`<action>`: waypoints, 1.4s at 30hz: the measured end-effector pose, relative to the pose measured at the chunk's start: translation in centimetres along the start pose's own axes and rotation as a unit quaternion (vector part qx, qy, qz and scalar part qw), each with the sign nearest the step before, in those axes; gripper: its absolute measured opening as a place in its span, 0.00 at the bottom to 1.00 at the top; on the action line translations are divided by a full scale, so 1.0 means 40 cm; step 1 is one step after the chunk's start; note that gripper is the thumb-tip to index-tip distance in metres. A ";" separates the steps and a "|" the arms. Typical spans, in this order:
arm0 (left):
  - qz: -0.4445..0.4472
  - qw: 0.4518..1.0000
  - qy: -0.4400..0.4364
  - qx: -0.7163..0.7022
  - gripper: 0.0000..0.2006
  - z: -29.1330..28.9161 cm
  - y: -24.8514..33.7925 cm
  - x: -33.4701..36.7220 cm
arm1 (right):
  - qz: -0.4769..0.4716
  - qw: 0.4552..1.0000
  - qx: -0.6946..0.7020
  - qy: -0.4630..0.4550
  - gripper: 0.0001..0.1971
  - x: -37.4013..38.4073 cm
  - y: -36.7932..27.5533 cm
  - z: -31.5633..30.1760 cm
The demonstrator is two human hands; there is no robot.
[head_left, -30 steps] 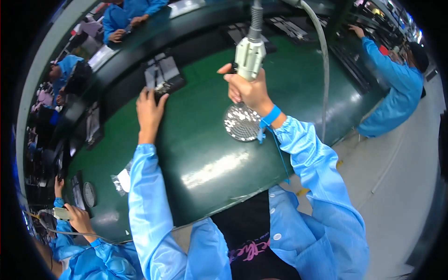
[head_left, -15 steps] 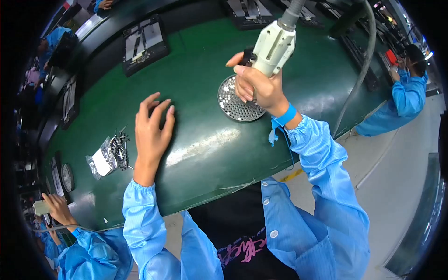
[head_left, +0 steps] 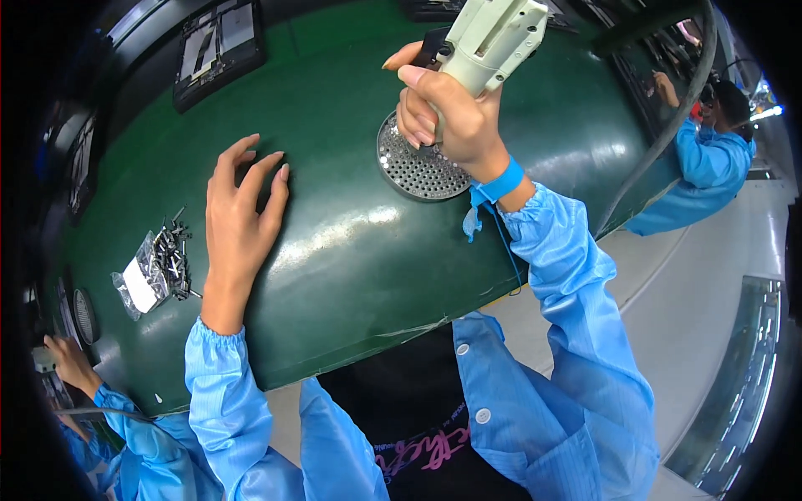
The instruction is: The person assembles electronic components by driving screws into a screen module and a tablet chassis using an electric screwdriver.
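I had the right hand (head_left: 458, 117) clamped round the driver (head_left: 493, 46) over a dish (head_left: 426, 179) only partly filled, while the left hand (head_left: 241, 209), empty, fingers apart, was near loose screws (head_left: 173, 257).

On my remote feed, pink script lettering (head_left: 430, 451) and a line of smaller print (head_left: 456, 414) show on the wearer's black shirt (head_left: 401, 388). I can read nothing on the white slip (head_left: 139, 285) at the plastic bag (head_left: 156, 272).
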State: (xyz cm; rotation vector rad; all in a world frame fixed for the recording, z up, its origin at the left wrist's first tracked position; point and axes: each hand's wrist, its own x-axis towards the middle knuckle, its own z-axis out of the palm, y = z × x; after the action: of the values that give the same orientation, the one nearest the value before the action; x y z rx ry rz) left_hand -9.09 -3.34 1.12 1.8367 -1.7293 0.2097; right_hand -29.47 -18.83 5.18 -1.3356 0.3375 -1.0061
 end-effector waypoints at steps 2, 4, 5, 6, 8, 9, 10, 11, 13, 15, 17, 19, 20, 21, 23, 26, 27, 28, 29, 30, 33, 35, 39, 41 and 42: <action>-0.002 1.000 0.000 0.000 0.09 -0.002 -0.003 -0.003 | 0.001 1.000 -0.014 0.002 0.10 0.000 0.004 0.003; 0.001 1.000 -0.003 0.003 0.09 0.002 -0.006 -0.003 | 0.004 1.000 -0.015 -0.002 0.10 0.000 0.010 0.000; -0.001 1.000 -0.005 -0.002 0.08 0.007 -0.008 -0.003 | 0.003 1.000 -0.013 -0.005 0.11 0.001 0.013 -0.003; -0.006 1.000 -0.007 -0.002 0.08 0.001 -0.008 -0.004 | 0.009 1.000 -0.012 -0.008 0.11 0.002 0.017 -0.002; -0.014 1.000 -0.005 -0.006 0.08 -0.008 -0.009 -0.005 | -0.006 0.998 0.064 -0.018 0.06 0.007 0.024 -0.002; -0.005 1.000 -0.001 -0.007 0.08 -0.002 -0.019 -0.005 | 0.002 1.000 -0.023 -0.012 0.11 0.005 0.013 0.010; -0.008 1.000 -0.004 -0.010 0.08 0.002 -0.021 -0.007 | 0.006 1.000 -0.025 -0.011 0.11 0.004 0.020 0.006; -0.010 1.000 -0.005 -0.008 0.08 0.003 -0.021 -0.008 | 0.011 1.000 -0.004 -0.011 0.11 0.006 0.027 -0.002; -0.013 1.000 -0.008 -0.001 0.08 0.006 -0.023 -0.007 | 0.014 1.000 0.014 -0.011 0.11 0.009 0.031 -0.010; -0.028 0.999 -0.010 -0.012 0.09 0.008 -0.019 -0.008 | 0.013 1.000 0.008 -0.013 0.11 0.010 0.036 -0.012; -0.043 0.999 -0.011 -0.024 0.09 0.011 -0.017 -0.007 | 0.011 1.000 0.002 -0.015 0.11 0.011 0.038 -0.013; -0.043 0.999 -0.007 -0.020 0.09 0.009 -0.019 -0.010 | 0.011 1.000 0.005 -0.011 0.11 0.011 0.040 -0.009; -0.044 0.999 -0.007 -0.022 0.09 0.009 -0.019 -0.009 | 0.013 1.000 0.004 -0.011 0.11 0.011 0.039 -0.009; -0.046 0.999 -0.007 -0.025 0.09 0.009 -0.021 -0.009 | 0.010 1.000 0.008 -0.016 0.10 0.012 0.038 -0.009; -0.048 0.998 -0.007 -0.029 0.09 0.006 -0.021 -0.010 | 0.009 1.000 0.012 -0.022 0.10 0.012 0.037 -0.006; -0.042 0.999 -0.005 -0.026 0.09 0.006 -0.023 -0.011 | 0.002 1.000 0.012 -0.020 0.10 0.009 0.038 -0.006; -0.029 0.999 -0.006 -0.013 0.09 0.007 -0.028 -0.011 | 0.002 1.000 0.014 -0.025 0.11 0.009 0.039 -0.009; -0.015 1.000 -0.007 0.000 0.09 0.008 -0.031 -0.011 | 0.001 0.999 0.017 -0.031 0.11 0.009 0.038 -0.009; -0.015 1.000 -0.007 0.000 0.09 0.007 -0.031 -0.011 | 0.001 0.999 0.017 -0.030 0.11 0.005 0.036 -0.005; -0.018 1.000 -0.007 0.000 0.09 0.008 -0.029 -0.011 | 0.018 0.999 0.035 -0.002 0.08 -0.001 0.027 0.008; -0.031 0.999 -0.005 -0.012 0.09 0.009 -0.020 -0.009 | 0.034 0.998 0.052 0.021 0.04 -0.005 0.023 0.010; -0.040 0.999 -0.001 -0.024 0.09 0.012 -0.013 -0.008 | 0.032 0.998 0.049 0.014 0.04 -0.006 0.022 0.004; -0.041 0.999 0.002 -0.029 0.09 0.013 -0.012 -0.013 | 0.020 1.000 -0.015 -0.007 0.09 0.000 0.027 0.003; -0.049 0.998 0.005 -0.042 0.09 0.020 -0.015 -0.019 | 0.003 0.999 -0.051 -0.018 0.13 0.001 0.024 0.008; -0.046 0.998 0.005 -0.035 0.09 0.013 -0.013 -0.016 | 0.005 0.999 -0.040 -0.020 0.14 -0.001 0.018 0.011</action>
State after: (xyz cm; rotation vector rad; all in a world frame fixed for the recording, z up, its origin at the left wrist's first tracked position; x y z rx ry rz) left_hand -8.85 -3.06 0.22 1.8571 -1.6200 0.1187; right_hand -28.88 -18.57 4.62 -1.4238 0.3578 -0.9638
